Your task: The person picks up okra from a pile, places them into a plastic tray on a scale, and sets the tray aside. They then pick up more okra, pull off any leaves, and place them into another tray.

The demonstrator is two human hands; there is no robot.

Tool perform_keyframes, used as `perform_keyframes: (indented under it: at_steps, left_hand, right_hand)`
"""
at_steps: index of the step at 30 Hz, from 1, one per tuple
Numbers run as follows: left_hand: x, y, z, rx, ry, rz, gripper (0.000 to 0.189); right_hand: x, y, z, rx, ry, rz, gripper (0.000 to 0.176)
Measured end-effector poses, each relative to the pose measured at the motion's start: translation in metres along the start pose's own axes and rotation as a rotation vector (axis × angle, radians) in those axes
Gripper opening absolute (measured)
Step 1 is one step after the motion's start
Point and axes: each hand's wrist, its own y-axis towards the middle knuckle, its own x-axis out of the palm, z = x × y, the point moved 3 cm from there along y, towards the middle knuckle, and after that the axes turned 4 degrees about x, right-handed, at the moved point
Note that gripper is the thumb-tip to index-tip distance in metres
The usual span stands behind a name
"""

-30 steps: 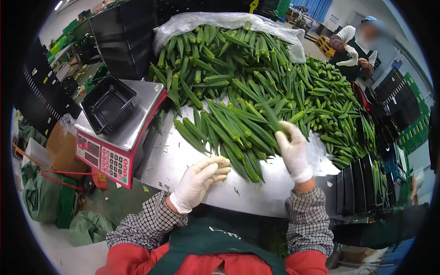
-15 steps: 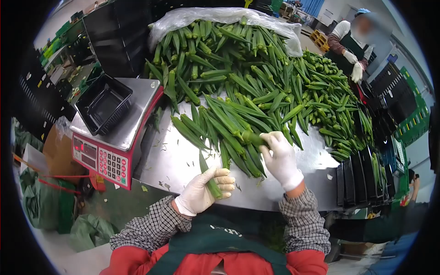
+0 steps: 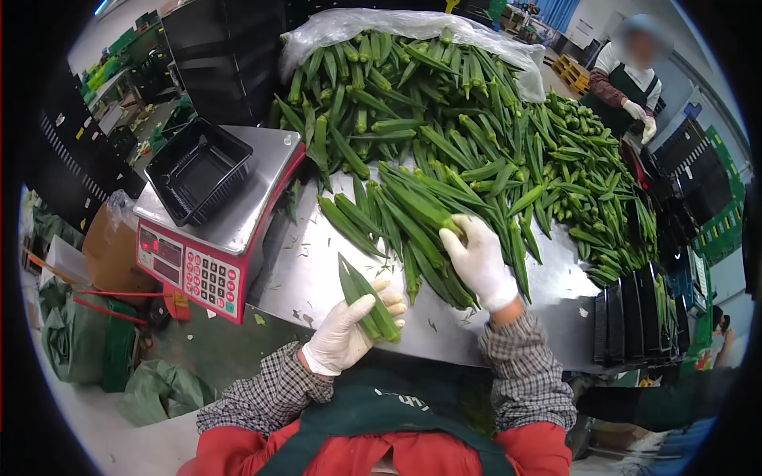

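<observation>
Head view, placed by the weighing scale: holding at least two green okra pods in the gloved left hand, right of the scale and nearer the body, with fingers curled round them, thumb laid across, and tips pointing away from the body. Pinching the stem end of another okra pod in the gloved right hand, farther right of the scale, with thumb and fingertips drawn narrow. Having a loose bunch of okra just beside this hand, on the steel table to the scale's right. Facing a large okra pile, right of the scale and beyond it, with crumpled clear plastic along the back. Having a black tray on the scale, and upright black trays well to its right. Sharing the room with a co-worker in white gloves, beyond the pile and far right of the scale.
</observation>
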Motion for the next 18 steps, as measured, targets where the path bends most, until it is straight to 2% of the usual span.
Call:
perform_keyframes:
  at_steps: [1,2,3,4,5,6,8,10,12,13,17,18]
  left_hand:
    - [0.002,-0.001,0.002,0.030,-0.016,0.013,0.046]
    - [0.002,0.003,0.002,0.036,-0.065,0.005,0.045]
    - [0.003,0.008,0.001,0.038,-0.113,-0.004,0.043]
    - [0.003,0.013,0.000,0.041,-0.158,-0.017,0.042]
    - [-0.007,0.020,-0.002,0.047,-0.213,0.043,0.033]
    - [-0.013,0.024,-0.002,0.047,-0.172,0.047,0.033]
    - [-0.023,0.027,0.003,0.041,-0.086,0.065,0.032]
    - [-0.016,0.020,0.008,0.030,-0.071,0.075,0.037]
    - [-0.011,0.015,0.009,0.038,-0.005,0.048,0.039]
    - [-0.009,0.012,0.007,0.006,-0.006,0.019,0.045]
    - [0.001,0.003,0.010,0.010,0.071,0.014,0.052]
    - [-0.003,0.003,0.008,0.004,0.047,0.013,0.054]
  right_hand:
    - [-0.004,-0.013,-0.013,-0.010,0.120,-0.002,0.019]
    - [-0.005,-0.027,-0.032,-0.105,0.112,-0.008,0.018]
    - [-0.003,-0.042,-0.048,-0.136,0.127,-0.142,0.018]
    - [0.008,-0.059,-0.052,-0.162,0.135,-0.286,0.023]
    - [0.011,-0.068,-0.057,-0.153,0.092,-0.367,0.031]
    - [0.012,-0.072,-0.061,-0.144,0.051,-0.449,0.041]
    - [0.005,-0.064,-0.046,-0.054,0.075,-0.307,0.040]
    - [-0.001,-0.049,-0.031,-0.060,-0.080,-0.102,0.038]
    - [0.011,-0.038,-0.009,-0.055,-0.321,-0.071,0.034]
    - [0.021,-0.035,0.002,-0.002,-0.366,-0.134,0.033]
    - [0.006,-0.039,-0.019,0.046,0.043,-0.117,0.025]
    - [0.008,-0.046,-0.032,-0.007,0.090,-0.147,0.021]
